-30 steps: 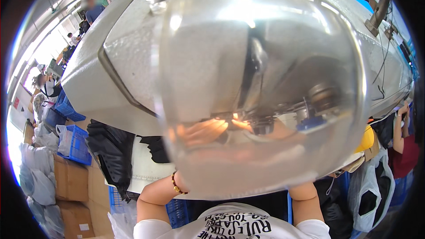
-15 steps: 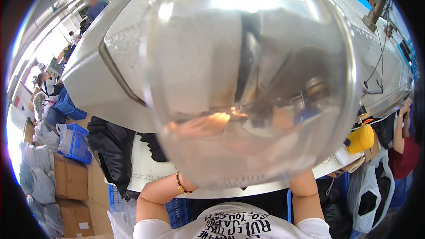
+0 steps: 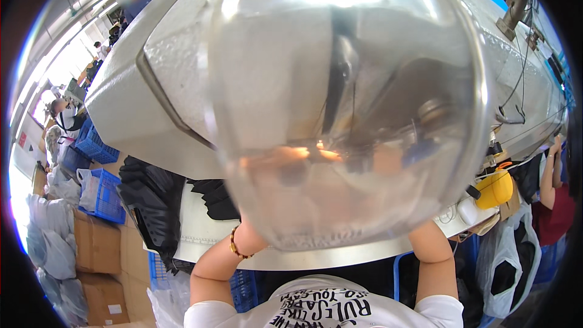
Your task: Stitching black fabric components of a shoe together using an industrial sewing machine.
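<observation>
I'm looking at a person working at a white table (image 3: pixel 206 231) behind a big clear curved shield (image 3: pixel 364 91), which smears nearly everything past it. Through it the left hand (image 3: pixel 278 157) shows as a warm, lit blur with its fingers toward the middle, and the right hand (image 3: pixel 387 159) as a fainter patch facing it, close by. I cannot tell whether they are spread, pressed together or pinching anything; whatever lies between them, beside a dark, blurred machine post (image 3: pixel 341 79), is too hazy to name.

Writing catches my eye most on the person's white shirt (image 3: pixel 303 307): several rows of heavy black capitals, with a faint reflection of lettering along the shield's near edge. To the left, a stack of black pieces shaped like shoe uppers (image 3: pixel 152 206) carries large grey letter-like marks; smaller black pieces (image 3: pixel 218 200) lie on the table between stack and shield. A beaded bracelet (image 3: pixel 234 243) circles the left wrist. On the near left floor, the lower cardboard box (image 3: pixel 100 297) bears a small white label, too small to read. A yellow container (image 3: pixel 495 189) stands at the right.
</observation>
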Demonstrator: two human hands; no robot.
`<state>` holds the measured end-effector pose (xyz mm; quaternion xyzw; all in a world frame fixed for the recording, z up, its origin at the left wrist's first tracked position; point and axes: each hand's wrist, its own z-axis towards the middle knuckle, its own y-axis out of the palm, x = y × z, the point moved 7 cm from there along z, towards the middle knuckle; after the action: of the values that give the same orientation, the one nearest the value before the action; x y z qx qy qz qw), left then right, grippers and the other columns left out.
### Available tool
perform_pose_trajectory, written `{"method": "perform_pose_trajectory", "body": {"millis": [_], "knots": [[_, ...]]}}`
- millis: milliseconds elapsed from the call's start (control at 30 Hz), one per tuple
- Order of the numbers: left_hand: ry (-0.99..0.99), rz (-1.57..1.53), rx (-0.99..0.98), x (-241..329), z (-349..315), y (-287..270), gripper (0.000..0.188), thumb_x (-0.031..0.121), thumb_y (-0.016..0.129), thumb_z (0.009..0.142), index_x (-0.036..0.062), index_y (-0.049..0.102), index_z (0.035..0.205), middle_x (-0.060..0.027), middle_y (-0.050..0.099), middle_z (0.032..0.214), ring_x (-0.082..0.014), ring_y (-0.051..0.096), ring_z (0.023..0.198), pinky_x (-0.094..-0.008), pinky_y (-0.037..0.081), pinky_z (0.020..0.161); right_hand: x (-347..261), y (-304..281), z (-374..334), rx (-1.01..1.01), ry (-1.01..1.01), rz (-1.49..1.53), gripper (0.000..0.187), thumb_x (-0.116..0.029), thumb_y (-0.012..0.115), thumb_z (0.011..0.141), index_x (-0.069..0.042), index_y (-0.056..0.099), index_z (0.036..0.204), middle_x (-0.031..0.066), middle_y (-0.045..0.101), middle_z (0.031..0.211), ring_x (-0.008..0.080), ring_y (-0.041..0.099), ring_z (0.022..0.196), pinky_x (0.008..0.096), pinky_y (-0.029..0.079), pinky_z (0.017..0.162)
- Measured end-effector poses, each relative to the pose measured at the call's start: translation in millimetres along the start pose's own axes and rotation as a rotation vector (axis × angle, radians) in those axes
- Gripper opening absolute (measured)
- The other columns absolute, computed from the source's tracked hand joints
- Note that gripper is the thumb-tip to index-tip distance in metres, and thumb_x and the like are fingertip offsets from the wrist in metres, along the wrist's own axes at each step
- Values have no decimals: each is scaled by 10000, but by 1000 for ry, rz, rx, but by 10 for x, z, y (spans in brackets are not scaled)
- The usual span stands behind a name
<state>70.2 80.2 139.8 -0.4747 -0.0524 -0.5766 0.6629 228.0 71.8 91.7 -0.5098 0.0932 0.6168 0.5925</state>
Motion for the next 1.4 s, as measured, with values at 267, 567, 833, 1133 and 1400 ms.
{"method": "perform_pose_trajectory", "body": {"millis": [267,567,833,1133,1400], "knots": [[497,377,23,239,-173,131,305,93,658,545,-4,608,829,-84,578,796,-254,573,749,-340,460,664,-2,3,2,-35,109,183,306,-39,595,745,-73,573,1049,67,588,1049,211,572,937,331,450,839],[577,528,-130,499,-99,96,253,42,609,562,-13,598,808,-81,563,748,-220,570,716,-328,500,643,-27,-70,-430,-11,114,102,289,-47,576,753,-71,576,1040,77,588,1038,220,579,918,329,456,829],[491,515,-185,382,-157,170,263,39,571,532,-18,578,789,-95,550,776,-223,569,775,-313,503,677,9,-41,91,25,77,-48,284,-49,568,751,-72,579,1033,83,588,1029,225,581,909,331,460,821],[576,603,-172,545,-144,139,250,46,569,518,-11,568,762,-102,549,786,-230,567,772,-306,503,688,-123,-53,-111,103,31,-217,278,-51,559,749,-73,582,1026,89,588,1019,231,583,899,333,465,813],[540,617,-212,399,-62,78,261,73,589,544,34,604,802,-71,593,825,-196,566,734,-282,504,631,-189,38,15,175,1,-369,274,-54,551,748,-74,584,1019,94,588,1011,236,585,890,336,469,806]]}}
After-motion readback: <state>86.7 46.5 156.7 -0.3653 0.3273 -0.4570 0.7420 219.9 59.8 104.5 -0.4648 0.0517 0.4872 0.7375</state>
